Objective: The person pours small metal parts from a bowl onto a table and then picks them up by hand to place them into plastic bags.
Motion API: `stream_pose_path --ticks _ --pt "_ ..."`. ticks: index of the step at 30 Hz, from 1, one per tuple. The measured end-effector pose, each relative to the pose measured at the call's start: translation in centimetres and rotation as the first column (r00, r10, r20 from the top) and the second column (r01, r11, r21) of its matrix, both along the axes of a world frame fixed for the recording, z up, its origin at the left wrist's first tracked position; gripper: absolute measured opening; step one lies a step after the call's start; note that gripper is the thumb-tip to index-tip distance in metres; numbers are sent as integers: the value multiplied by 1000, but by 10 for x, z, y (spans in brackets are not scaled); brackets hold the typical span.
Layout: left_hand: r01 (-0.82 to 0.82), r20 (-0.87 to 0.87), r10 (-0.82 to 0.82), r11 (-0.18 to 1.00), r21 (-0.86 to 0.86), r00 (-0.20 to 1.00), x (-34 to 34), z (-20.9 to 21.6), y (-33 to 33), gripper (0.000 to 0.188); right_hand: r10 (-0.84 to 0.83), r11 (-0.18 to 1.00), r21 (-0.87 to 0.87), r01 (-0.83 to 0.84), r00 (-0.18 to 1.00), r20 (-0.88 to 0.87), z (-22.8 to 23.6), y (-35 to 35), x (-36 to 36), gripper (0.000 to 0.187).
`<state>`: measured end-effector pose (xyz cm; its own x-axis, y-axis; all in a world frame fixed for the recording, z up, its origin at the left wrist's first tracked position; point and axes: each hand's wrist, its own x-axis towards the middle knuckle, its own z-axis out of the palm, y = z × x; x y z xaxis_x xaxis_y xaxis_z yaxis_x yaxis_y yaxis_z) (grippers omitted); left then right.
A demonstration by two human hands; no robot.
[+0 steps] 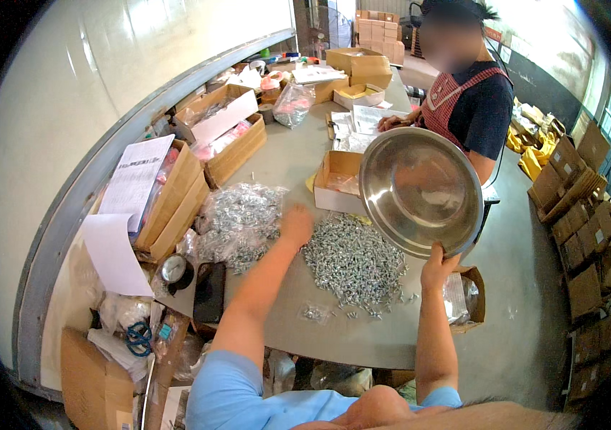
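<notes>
Table [366, 338] grey, fasteners [355, 261] heaped | right-side cartons [586, 290] | right hand [438, 269] grips basin [420, 188] | left hand [297, 225]: can't tell

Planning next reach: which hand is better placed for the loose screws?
Left, likely: the left hand is beside the loose screw pile, though blur hides whether it holds anything. The right hand is occupied, gripping the metal basin by its rim.

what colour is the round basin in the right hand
Shiny silver; the basin shows in the head view, the only one.
</notes>
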<state>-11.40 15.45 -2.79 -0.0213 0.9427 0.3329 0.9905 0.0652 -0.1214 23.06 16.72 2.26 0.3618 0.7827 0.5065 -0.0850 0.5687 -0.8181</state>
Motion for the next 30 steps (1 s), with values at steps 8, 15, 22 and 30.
stream_pose_path --ticks 8,15,22,30 --pt "176 618 -221 975 134 754 30 11 -50 41 37 999 -29 -36 998 41 1 -3 -1 37" --pt "30 887 -123 992 123 446 9 49 -91 49 231 837 -348 -422 849 -476 19 -15 -7 43" --pt "28 365 -144 952 306 920 31 -17 -97 59 576 544 -382 -747 664 -477 42 -28 -33 41" --pt "262 674 -305 950 169 673 41 -26 -58 61 561 -44 -306 -951 230 -796 52 -34 -204 33"
